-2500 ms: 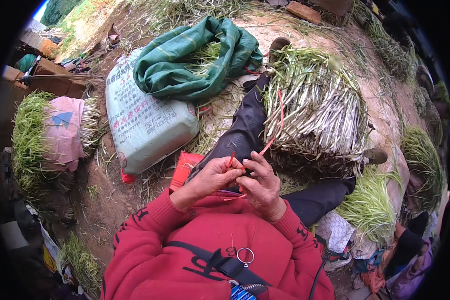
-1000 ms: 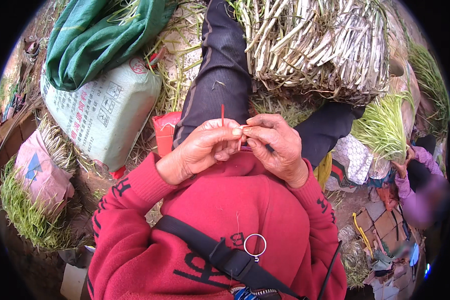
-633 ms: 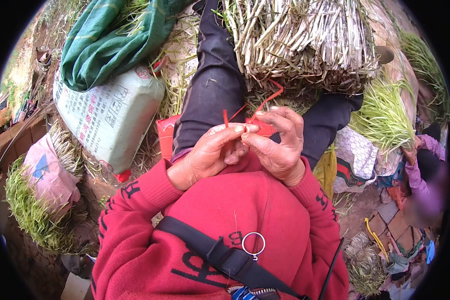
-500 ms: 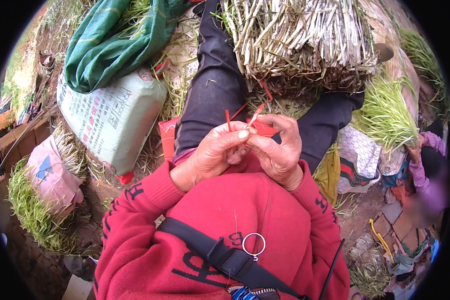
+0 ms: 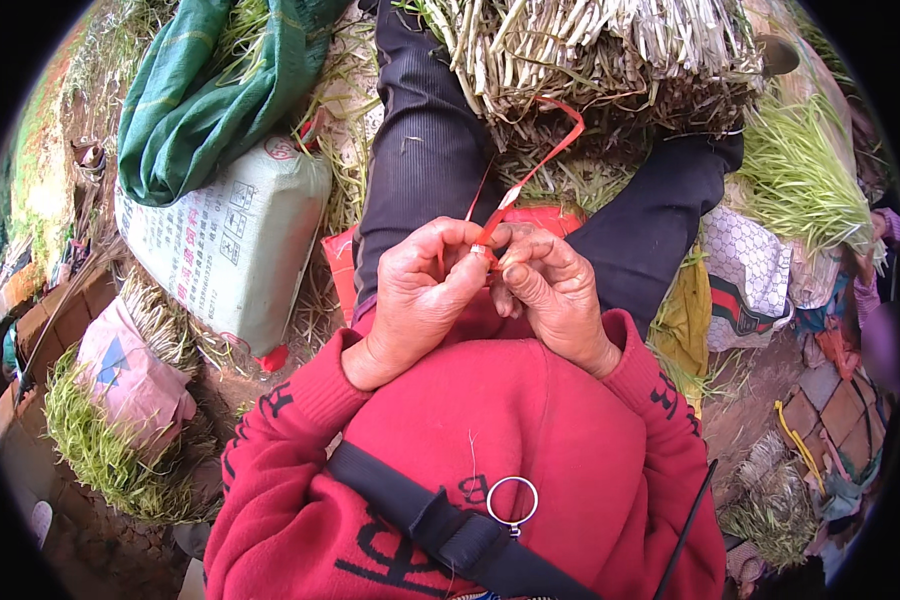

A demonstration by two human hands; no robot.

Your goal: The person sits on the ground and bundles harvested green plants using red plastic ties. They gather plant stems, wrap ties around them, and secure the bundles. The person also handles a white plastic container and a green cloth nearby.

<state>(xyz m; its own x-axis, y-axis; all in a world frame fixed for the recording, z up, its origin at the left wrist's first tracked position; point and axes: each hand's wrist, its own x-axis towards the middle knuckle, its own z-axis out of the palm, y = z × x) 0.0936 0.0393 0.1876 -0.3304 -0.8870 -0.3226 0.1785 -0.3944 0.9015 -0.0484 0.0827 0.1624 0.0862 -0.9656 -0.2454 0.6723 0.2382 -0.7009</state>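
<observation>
Pale sack [image 5: 255, 245]: printed characters [image 5: 192, 248]; red sweater [image 5: 460, 400]: black letters [image 5: 390, 577].

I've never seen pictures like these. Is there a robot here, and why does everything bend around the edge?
No robot: these are a person's bare hands, the left hand and right hand. Every picture comes from a wide fisheye camera worn on that person's head, looking down, which bends straight edges near the rim. The red sweater below is the wearer's own. Both hands pinch a thin red strip. Beyond them sits a thick bundle of pale-stemmed greens. On the ground to the left are a pale green sack, with darker green fabric over it, and a leafy bundle wrapped in pink cloth.
</observation>
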